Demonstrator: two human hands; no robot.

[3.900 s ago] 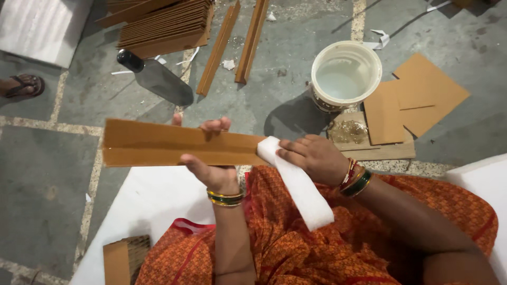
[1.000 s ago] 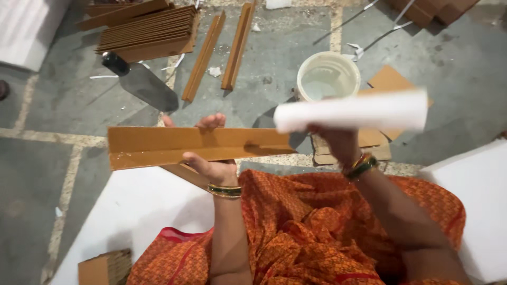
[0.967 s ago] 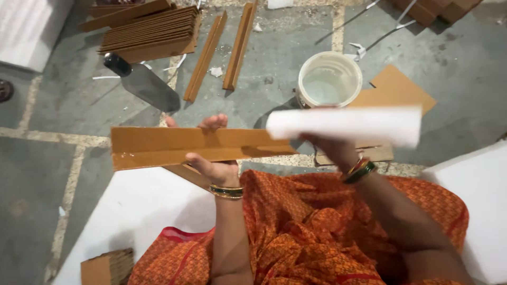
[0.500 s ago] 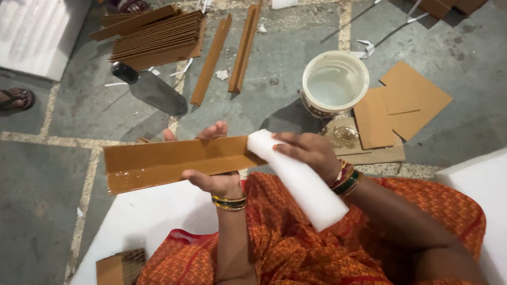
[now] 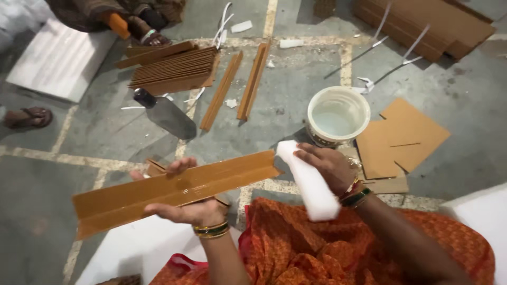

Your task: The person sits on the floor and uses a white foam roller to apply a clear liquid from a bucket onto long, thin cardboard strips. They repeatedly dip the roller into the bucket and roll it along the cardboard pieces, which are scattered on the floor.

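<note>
Far left on the grey stone floor lay a flat white board (image 5: pixel 60 60) and a brown sandal (image 5: pixel 29 117). Next came a stack of brown ribbed cardboard strips (image 5: pixel 171 68), w/ a wide metal scraper with a dark handle (image 5: pixel 165 112) just below it and two loose folded cardboard strips (image 5: pixel 237 84) to its right.

Nearer the person, the left hand (image 5: pixel 185 203) sat palm-up under a long brown cardboard angle strip, folded lengthwise into a V (image 5: pixel 174 190); fingers curled round it from below, thumb over the front face, gripping near mid-length. Strip was held in the air above the lap, tilted a bit up toward the right.

The right hand (image 5: pixel 330 169) was closed on a white foam-like block (image 5: pixel 309 182), its top end touching the strip's right tip.

Judgement: the block looked to be wiping or spreading along the strip, prob. w/ liquid from the white plastic bucket (image 5: pixel 338 116) just beyond. To do that well: keep the strip steady, support close to where the block presses so it doesn't flex, drag w/ even pressure along the fold.

Right of the bucket lay flat brown cardboard offcuts (image 5: pixel 404 140).
</note>
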